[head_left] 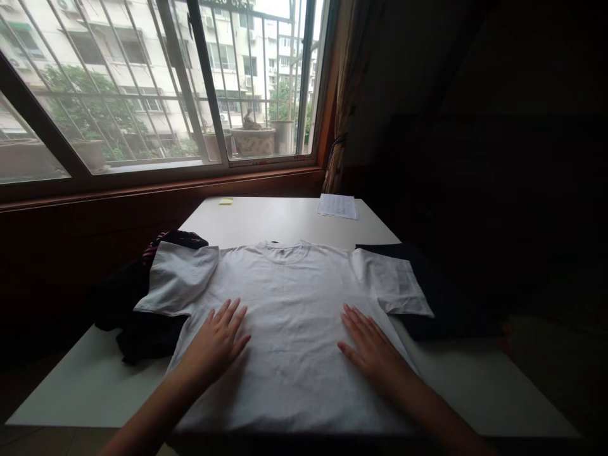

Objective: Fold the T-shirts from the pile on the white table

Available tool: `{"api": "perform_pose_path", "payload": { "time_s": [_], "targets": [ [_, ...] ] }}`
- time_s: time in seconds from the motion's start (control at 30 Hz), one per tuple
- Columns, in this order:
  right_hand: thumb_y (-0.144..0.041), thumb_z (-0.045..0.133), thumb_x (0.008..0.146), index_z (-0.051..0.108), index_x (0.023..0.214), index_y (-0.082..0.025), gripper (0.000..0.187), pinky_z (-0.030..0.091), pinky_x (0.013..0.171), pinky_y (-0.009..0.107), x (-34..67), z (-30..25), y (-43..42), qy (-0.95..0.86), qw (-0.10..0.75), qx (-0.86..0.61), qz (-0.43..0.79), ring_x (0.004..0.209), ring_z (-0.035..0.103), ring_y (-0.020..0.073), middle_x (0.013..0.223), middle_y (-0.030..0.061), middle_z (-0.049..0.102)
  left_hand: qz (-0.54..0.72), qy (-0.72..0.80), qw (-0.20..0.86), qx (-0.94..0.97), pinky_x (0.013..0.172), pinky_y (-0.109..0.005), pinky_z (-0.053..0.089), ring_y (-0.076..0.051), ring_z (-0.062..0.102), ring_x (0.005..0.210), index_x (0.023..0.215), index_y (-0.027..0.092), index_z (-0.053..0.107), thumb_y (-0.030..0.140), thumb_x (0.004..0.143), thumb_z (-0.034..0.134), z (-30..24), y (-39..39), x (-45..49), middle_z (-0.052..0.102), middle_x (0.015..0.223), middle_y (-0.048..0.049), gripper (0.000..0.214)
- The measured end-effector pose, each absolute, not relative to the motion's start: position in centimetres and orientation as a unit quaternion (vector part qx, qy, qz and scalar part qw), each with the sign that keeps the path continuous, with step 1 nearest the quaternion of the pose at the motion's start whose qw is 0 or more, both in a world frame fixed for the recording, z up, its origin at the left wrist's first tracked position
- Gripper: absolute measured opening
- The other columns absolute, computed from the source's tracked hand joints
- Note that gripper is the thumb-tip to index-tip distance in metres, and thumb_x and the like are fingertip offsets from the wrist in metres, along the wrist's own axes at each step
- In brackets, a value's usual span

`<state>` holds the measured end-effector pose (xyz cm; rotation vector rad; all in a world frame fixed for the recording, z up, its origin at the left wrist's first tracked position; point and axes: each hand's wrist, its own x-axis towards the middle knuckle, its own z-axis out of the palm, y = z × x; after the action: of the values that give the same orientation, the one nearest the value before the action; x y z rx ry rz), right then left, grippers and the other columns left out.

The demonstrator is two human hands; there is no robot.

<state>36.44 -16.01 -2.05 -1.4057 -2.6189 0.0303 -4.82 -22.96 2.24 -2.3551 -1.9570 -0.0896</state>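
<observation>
A white short-sleeved T-shirt (289, 329) lies spread on the white table, its neckline toward the window and its sleeves out to both sides. My left hand (216, 339) is over the left part of the shirt's body, fingers stretched out and a little apart. On the right part, my right hand (373, 348) reaches over the cloth with its fingers extended and thumb apart. Both hands hold nothing. Small wrinkles run across the middle of the shirt, and its hem reaches the table's near edge.
Dark clothes (154, 335) are heaped under the left sleeve, and a dark folded cloth (437, 316) lies under the right one. Printed papers (338, 206) and a yellow sticky note (226, 201) rest at the far end of the white table (266, 218). A barred window (156, 88) stands beyond.
</observation>
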Motion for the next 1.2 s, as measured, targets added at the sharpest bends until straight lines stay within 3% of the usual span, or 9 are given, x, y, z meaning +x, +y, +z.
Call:
{"api": "perform_pose_path", "payload": {
  "time_s": [0.1, 0.23, 0.47, 0.63, 0.87, 1.1, 1.2],
  "targets": [
    [-0.062, 0.029, 0.103, 0.033, 0.161, -0.015, 0.074, 0.021, 0.126, 0.049, 33.2, -1.0, -12.1, -0.866, 0.063, -0.495, 0.048, 0.156, 0.020, 0.0280, 0.169, 0.0104, 0.022, -0.010, -0.655, 0.023, -0.755, 0.121, -0.054, 0.031, -0.034, 0.028, 0.153, 0.154, 0.013, 0.044, 0.048, 0.102, 0.043, 2.3, -16.9, -4.2, 0.032, 0.165, -0.0167, 0.063],
    [-0.056, 0.027, 0.105, 0.030, 0.161, -0.011, 0.072, 0.011, 0.128, 0.044, 29.0, 0.2, -6.1, -0.844, 0.050, -0.528, 0.076, 0.158, 0.014, 0.0252, 0.169, 0.0132, 0.020, -0.028, -0.692, 0.006, -0.722, 0.122, -0.056, 0.026, -0.034, 0.025, 0.155, 0.155, 0.013, 0.041, 0.050, 0.104, 0.036, 1.6, -10.0, -3.0, 0.030, 0.166, -0.0169, 0.063],
    [-0.058, 0.024, 0.104, 0.027, 0.163, -0.019, 0.070, 0.006, 0.127, 0.047, 25.4, 0.8, 2.4, -0.820, 0.021, -0.565, 0.083, 0.158, 0.008, 0.0238, 0.172, 0.0070, 0.014, -0.060, -0.748, -0.016, -0.661, 0.123, -0.065, 0.013, -0.033, 0.016, 0.157, 0.159, 0.024, 0.035, 0.056, 0.103, 0.028, 0.8, -3.3, -3.0, 0.023, 0.170, -0.0080, 0.065],
    [-0.059, 0.023, 0.104, 0.027, 0.162, -0.024, 0.069, 0.006, 0.127, 0.048, 25.1, 0.5, 5.3, -0.801, 0.041, -0.593, 0.078, 0.158, 0.011, 0.0218, 0.172, 0.0022, 0.016, -0.065, -0.769, -0.015, -0.635, 0.123, -0.064, 0.012, -0.031, 0.013, 0.158, 0.159, 0.025, 0.035, 0.060, 0.101, 0.024, 0.2, -1.0, -4.4, 0.020, 0.171, -0.0067, 0.069],
    [-0.059, 0.022, 0.103, 0.029, 0.162, -0.024, 0.068, 0.009, 0.126, 0.051, 25.1, 0.1, 6.9, -0.770, 0.052, -0.632, 0.063, 0.156, 0.015, 0.0222, 0.171, 0.0025, 0.020, -0.063, -0.777, -0.012, -0.626, 0.125, -0.060, 0.012, -0.030, 0.015, 0.158, 0.160, 0.023, 0.033, 0.061, 0.101, 0.021, 0.1, 0.4, -5.5, 0.021, 0.171, -0.0072, 0.071],
    [-0.049, 0.029, 0.103, 0.040, 0.156, -0.016, 0.064, 0.014, 0.125, 0.050, 24.8, -0.5, 7.6, -0.740, 0.095, -0.666, 0.014, 0.152, 0.026, 0.0287, 0.166, 0.0106, 0.032, -0.066, -0.784, -0.004, -0.617, 0.125, -0.058, 0.012, -0.028, 0.015, 0.158, 0.161, 0.023, 0.031, 0.060, 0.101, 0.020, 0.1, 0.5, -5.6, 0.020, 0.171, -0.0078, 0.071],
    [-0.037, 0.029, 0.103, 0.041, 0.156, -0.013, 0.059, 0.014, 0.126, 0.043, 24.0, -0.4, 7.7, -0.786, 0.098, -0.611, 0.014, 0.152, 0.027, 0.0253, 0.166, 0.0101, 0.033, -0.063, -0.784, -0.004, -0.618, 0.125, -0.058, 0.011, -0.028, 0.012, 0.158, 0.161, 0.023, 0.030, 0.060, 0.101, 0.020, 0.1, 0.4, -5.5, 0.019, 0.171, -0.0071, 0.071]
  ]
}}
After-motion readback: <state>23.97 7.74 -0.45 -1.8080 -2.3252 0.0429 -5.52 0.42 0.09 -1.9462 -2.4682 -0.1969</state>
